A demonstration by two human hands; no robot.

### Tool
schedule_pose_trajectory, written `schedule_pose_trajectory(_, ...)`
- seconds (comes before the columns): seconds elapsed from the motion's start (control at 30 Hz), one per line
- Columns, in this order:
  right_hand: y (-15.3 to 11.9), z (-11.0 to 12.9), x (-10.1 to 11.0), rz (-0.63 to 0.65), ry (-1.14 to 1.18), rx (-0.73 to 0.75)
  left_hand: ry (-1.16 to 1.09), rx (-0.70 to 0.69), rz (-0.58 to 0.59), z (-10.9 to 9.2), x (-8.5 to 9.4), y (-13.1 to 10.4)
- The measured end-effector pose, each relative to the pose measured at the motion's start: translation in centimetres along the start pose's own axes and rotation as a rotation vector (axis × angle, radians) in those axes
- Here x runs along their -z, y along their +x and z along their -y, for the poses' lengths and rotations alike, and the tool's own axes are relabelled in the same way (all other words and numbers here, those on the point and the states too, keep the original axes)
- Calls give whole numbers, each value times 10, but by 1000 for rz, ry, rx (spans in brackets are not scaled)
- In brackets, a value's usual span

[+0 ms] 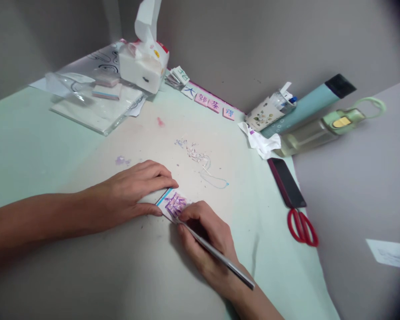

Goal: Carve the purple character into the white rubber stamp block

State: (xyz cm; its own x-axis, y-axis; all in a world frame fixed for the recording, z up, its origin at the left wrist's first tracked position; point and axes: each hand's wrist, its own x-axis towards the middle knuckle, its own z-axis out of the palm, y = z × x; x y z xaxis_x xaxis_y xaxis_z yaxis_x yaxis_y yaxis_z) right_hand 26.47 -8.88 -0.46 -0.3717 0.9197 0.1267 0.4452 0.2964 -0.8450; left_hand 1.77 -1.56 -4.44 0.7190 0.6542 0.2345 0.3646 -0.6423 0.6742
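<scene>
A small white rubber carving block (176,203) with a light-blue stripe along one edge lies flat on the table, its top marked with purple character strokes. My left hand (146,189) pinches its striped end between thumb and fingers. In my right hand (208,242) is a slim silver pen-shaped carving knife (225,261), held like a pencil. The knife's tip is at the near right side of the block, mostly hidden by my fingers. Pale shavings (196,153) and a thin curled blue strip (216,184) lie beyond the block.
Along the back edge are a tissue pack (143,66), pink stamp blocks (206,101) with characters, and a bagged white slab (103,111). To the right are a pen cup (270,109), a green bottle (315,133), crumpled tissue (262,140), a phone (286,182) and red-handled scissors (302,227).
</scene>
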Motion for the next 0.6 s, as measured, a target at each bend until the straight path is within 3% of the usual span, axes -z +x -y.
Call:
schedule_pose_trajectory(0.27, 2, 4, 1, -18, -4, 79, -3, -5, 2, 0, 0, 0)
schedule_pose_trajectory(0.6, 4, 6, 4, 37, -8, 73, -2, 4, 2, 0, 1, 0)
